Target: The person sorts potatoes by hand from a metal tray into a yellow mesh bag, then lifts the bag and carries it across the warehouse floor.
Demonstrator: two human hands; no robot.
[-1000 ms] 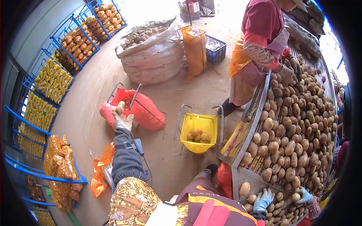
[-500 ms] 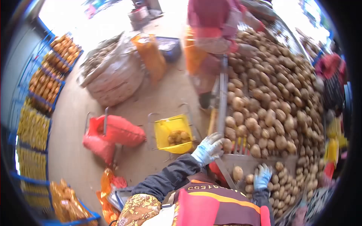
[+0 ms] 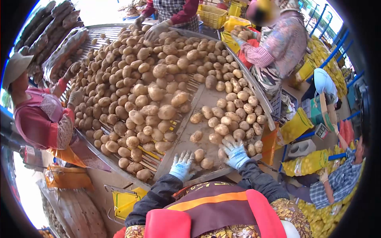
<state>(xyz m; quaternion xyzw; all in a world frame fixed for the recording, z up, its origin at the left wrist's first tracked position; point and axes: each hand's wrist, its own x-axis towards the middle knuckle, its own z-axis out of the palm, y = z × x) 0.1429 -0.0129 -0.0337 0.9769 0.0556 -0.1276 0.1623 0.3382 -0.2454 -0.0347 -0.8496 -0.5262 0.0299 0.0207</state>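
Along the table's near rim (image 3: 216,173), left hand (image 3: 181,166) is spreading on bare metal, right hand (image 3: 235,154) spreading against loose potatoes (image 3: 206,163), a hard sweep possibly risking spills, the heap (image 3: 139,79) beyond maybe slumping; left hand now lying inward, earlier reaching across the rim.

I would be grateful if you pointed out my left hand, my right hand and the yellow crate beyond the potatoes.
Left hand (image 3: 181,167): head view, on its gloved back.
Right hand (image 3: 237,155): head view, on its gloved back.
Yellow crate (image 3: 211,18): head view, on its side wall.
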